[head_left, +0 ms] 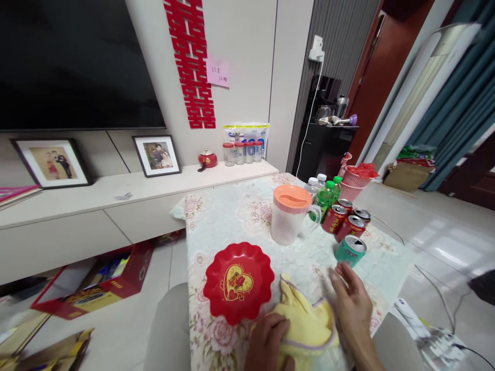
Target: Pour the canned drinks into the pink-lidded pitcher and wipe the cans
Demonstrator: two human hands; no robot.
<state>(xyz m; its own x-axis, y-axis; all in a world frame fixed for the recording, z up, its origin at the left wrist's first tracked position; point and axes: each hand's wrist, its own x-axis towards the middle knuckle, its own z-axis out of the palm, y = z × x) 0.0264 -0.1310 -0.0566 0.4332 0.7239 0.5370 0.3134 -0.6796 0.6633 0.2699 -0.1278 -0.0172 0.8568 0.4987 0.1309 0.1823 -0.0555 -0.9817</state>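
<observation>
My left hand is at the near edge of the table, its curled fingers gripping a yellow cloth with a purple trim. The cloth lies bunched on the tablecloth. My right hand is just right of the cloth, fingers loosely stretched and nothing seen in them. Its fingertips are close to a green can; whether they touch it I cannot tell. Left of the cloth sits a red scalloped plate with a gold heart design. Farther back stands a clear pitcher with an orange lid.
Several red cans stand behind the green can. Green-capped bottles and white-capped bottles are beyond them. A pink basket is past the table's far right. Jars line the white cabinet. An open red box lies on the floor.
</observation>
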